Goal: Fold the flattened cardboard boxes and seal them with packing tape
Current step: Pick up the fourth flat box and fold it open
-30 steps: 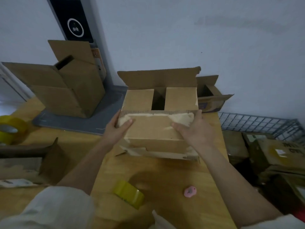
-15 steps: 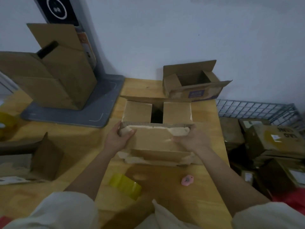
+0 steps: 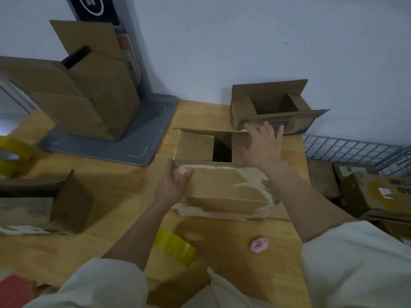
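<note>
A small brown cardboard box (image 3: 218, 185) stands on the wooden table (image 3: 111, 192), its two inner flaps folded in with a dark gap between them. My left hand (image 3: 172, 185) grips the near flap at its left corner, thumb over the torn edge. My right hand (image 3: 263, 145) reaches over the box with fingers spread and touches the far flap at its right end. A yellow roll of packing tape (image 3: 175, 246) lies on the table just in front of the box.
A pink box cutter (image 3: 258, 246) lies near my right forearm. An open box (image 3: 273, 107) sits by the wall behind. A tall box (image 3: 89, 94) stands on a grey base at left. Another tape roll (image 3: 13, 154) and a box (image 3: 44, 203) are far left. Wire rack with boxes at right.
My right hand has let go of the near flap and moved forward to the far flap. The left hand keeps its grip on the near flap's left corner.
</note>
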